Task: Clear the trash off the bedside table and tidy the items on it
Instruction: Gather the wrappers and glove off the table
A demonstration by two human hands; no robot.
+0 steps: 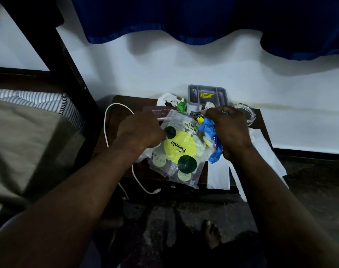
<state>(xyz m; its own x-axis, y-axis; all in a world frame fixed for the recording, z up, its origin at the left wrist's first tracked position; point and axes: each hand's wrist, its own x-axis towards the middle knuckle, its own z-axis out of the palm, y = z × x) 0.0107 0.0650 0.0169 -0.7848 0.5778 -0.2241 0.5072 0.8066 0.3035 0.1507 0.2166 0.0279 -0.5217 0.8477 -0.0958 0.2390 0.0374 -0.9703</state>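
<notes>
A clear plastic pouch (181, 151) with a yellow and green label hangs over the front of the dark wooden bedside table (114, 124). My left hand (139, 130) grips the pouch at its upper left edge. My right hand (229, 130) is closed around a crumpled blue wrapper (213, 140) just right of the pouch. Behind the hands lie crumpled white tissue (167, 99) and a green scrap (182, 105). A grey divided tray (207, 95) stands at the back against the wall.
A white cable (106, 128) loops over the table's left side and down its front. A glass dish (246, 113) sits at the back right. White paper sheets (261, 149) hang over the right front edge. The bed (29, 132) is on the left, and a foot (211, 235) is on the floor.
</notes>
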